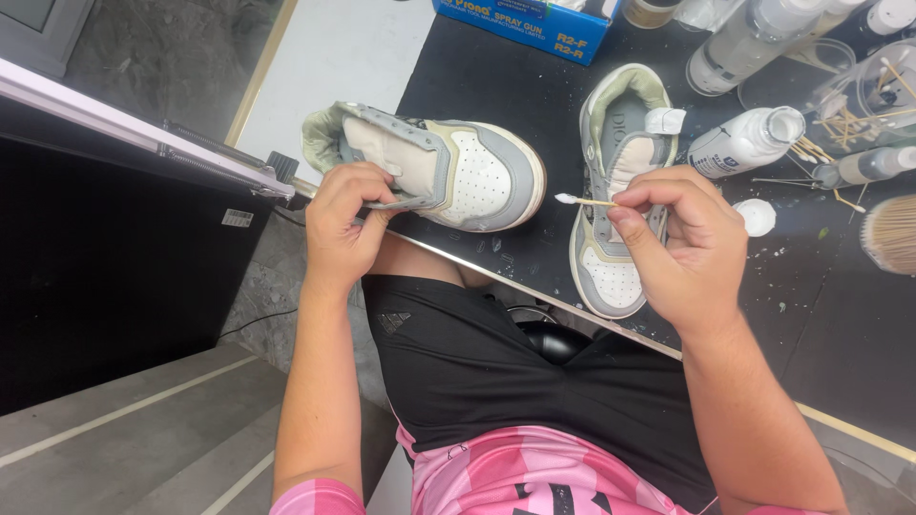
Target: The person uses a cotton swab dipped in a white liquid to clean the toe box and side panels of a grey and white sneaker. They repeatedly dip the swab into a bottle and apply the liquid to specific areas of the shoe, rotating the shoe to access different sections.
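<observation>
A: Count?

B: Two shoes, grey and white. One swab in hand. Three white bottles lying or leaning near the counter's (496,86) far right corner, one loose white cap (759,216) beside them. One clear cup (873,91) of spare swabs, more scattered next to it. One blue box (525,24) at the far edge.

A: Shoe positions?

B: First shoe (458,172) sits at the counter's near edge, on its side, heel toward the left corner, toe toward the middle. Second shoe (615,191) lies sole down further right, toe pointing at the near edge, heel away.

A: Left hand?

B: Left hand (343,224) is at the near edge, wrist bent up from the lap. Grip is clenched on the first shoe's grey eyelet flap, thumb on top, fingers curled under. Forearm runs straight down toward the body.

A: Right hand?

B: Right hand (692,243) hovers over the second shoe's toe end, covering part of it. Grip pinches the swab (582,200) between thumb and forefinger, other fingers folded in. Stick is level, cotton tip pointing left into the gap between the two shoes, touching neither.

A: Anything else on the counter?

B: Small white flecks around the second shoe and along the near edge. One bristly round brush head (892,234) at the right edge, partly out of shot.
</observation>
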